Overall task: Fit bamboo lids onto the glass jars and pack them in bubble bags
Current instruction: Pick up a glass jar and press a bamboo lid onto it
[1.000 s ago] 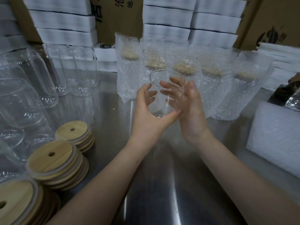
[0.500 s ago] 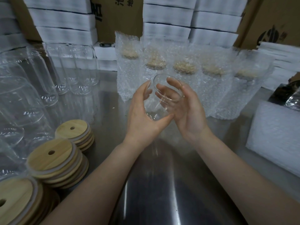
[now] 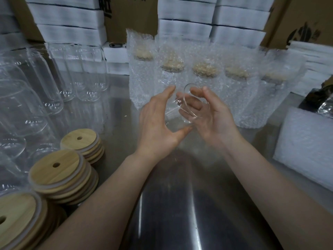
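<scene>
A clear glass jar (image 3: 182, 112) without a lid is held tilted between both hands over the steel table, its open mouth toward my right palm. My left hand (image 3: 156, 123) cups its left side and base with fingers and thumb spread around it. My right hand (image 3: 212, 116) supports the rim end, fingers curled against the mouth. Three stacks of round bamboo lids (image 3: 57, 170) with straw holes stand at the lower left. Behind the hands stands a row of several lidded jars in bubble bags (image 3: 203, 76).
Many bare glass jars (image 3: 54, 83) crowd the left side of the steel table (image 3: 180, 204). A stack of flat bubble bags (image 3: 306, 143) lies at the right. White foam boxes (image 3: 185, 27) and cardboard cartons line the back.
The jar has turned in my hands, tilting further toward the right palm. Both hands have shifted slightly lower and nearer, with the left hand opening wider around the jar.
</scene>
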`<act>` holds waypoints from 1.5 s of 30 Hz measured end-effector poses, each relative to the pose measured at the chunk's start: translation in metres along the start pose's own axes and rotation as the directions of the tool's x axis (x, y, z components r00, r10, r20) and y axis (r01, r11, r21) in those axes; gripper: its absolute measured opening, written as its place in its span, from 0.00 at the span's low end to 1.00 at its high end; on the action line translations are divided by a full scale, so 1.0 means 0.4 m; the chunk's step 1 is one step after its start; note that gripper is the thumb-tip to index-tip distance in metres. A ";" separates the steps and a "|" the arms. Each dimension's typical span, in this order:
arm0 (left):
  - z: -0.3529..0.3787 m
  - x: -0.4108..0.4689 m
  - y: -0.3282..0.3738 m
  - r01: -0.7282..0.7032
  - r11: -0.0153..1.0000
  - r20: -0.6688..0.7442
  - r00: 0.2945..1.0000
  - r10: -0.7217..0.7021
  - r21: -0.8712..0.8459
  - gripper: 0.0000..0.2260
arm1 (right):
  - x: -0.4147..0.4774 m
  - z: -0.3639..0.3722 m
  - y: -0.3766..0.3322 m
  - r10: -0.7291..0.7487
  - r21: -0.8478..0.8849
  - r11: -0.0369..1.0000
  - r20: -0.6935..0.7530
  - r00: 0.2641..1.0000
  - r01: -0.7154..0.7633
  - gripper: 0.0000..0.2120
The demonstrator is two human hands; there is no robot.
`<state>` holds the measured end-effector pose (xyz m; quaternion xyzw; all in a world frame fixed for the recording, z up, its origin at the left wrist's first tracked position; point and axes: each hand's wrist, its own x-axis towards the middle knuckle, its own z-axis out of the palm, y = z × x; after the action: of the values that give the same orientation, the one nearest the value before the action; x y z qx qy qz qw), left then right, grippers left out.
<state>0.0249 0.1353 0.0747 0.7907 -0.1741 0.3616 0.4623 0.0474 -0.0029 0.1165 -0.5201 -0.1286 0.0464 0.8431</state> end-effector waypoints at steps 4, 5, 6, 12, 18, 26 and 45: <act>0.006 0.003 -0.015 -0.094 0.989 -0.007 0.995 0.096 0.116 0.37 | 0.002 0.003 -0.002 0.002 -0.049 0.999 -0.015 1.000 -0.003 0.09; 0.008 0.004 -0.020 -0.115 0.983 -0.001 0.993 0.116 0.144 0.37 | 0.002 0.004 -0.002 -0.005 -0.067 0.998 -0.021 1.000 0.004 0.09; 0.009 0.005 -0.023 -0.131 0.976 0.008 0.991 0.132 0.171 0.37 | 0.001 0.006 -0.003 -0.011 -0.084 0.996 -0.027 1.000 0.009 0.10; 0.008 0.007 -0.027 -0.135 0.959 0.030 0.991 0.132 0.249 0.37 | -0.003 0.012 0.000 -0.044 -0.132 0.991 -0.036 0.998 0.039 0.17; 0.007 0.007 -0.023 -0.102 0.967 -0.015 0.994 0.108 0.232 0.37 | -0.007 0.014 0.004 -0.080 -0.128 0.988 0.016 0.997 0.082 0.16; -0.003 0.002 -0.015 0.073 0.994 -0.072 0.995 -0.068 0.078 0.40 | -0.011 0.004 0.006 -0.074 -0.189 0.976 0.179 0.981 0.108 0.24; -0.020 0.000 -0.007 0.130 0.984 0.004 0.991 -0.131 -0.121 0.41 | 0.017 -0.056 -0.016 0.028 -0.112 0.994 0.296 0.955 0.006 0.21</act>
<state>0.0236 0.1435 0.0755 0.7702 -0.1424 0.3211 0.5323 0.0595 -0.0237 0.1139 -0.5544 -0.2531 0.1214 0.7835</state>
